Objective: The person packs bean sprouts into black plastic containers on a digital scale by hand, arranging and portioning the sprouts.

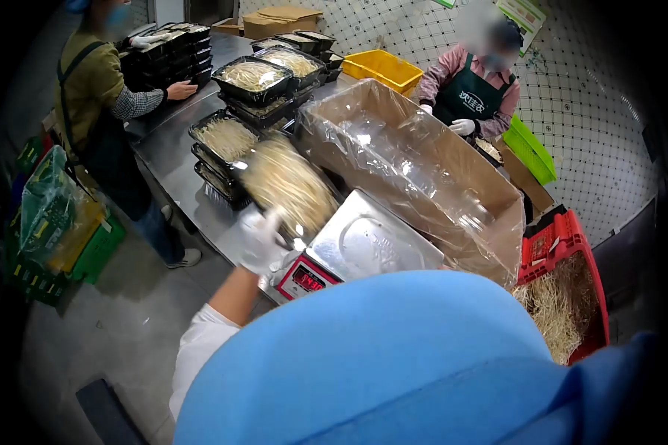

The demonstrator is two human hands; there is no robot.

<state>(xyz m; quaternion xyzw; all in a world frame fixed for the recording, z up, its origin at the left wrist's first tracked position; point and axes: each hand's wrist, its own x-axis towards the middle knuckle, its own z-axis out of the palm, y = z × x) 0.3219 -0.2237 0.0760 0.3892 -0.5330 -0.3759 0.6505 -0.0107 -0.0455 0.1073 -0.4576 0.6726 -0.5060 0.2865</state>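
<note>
My left hand (260,241), in a white glove, grips the near edge of a black tray filled with long, thin, pale strands (293,189) that look like enoki mushrooms. This tray is smeared by motion and tilted beside the scale. A digital scale with a bare metal plate (375,241) and a lit red display (306,278) lies just right of the hand. Close behind the moving tray, a filled black tray (226,139) tops a short stack. My right hand is not seen; a blue cap brim (393,356) covers the lower middle.
A plastic-lined carton (423,170) stands behind the scale, with a red crate (601,297) of loose strands to its right. Stacked trays (252,74) fill the table's back. One co-worker (96,96) stands left, another (471,93) beyond the carton, near a yellow crate (382,70).
</note>
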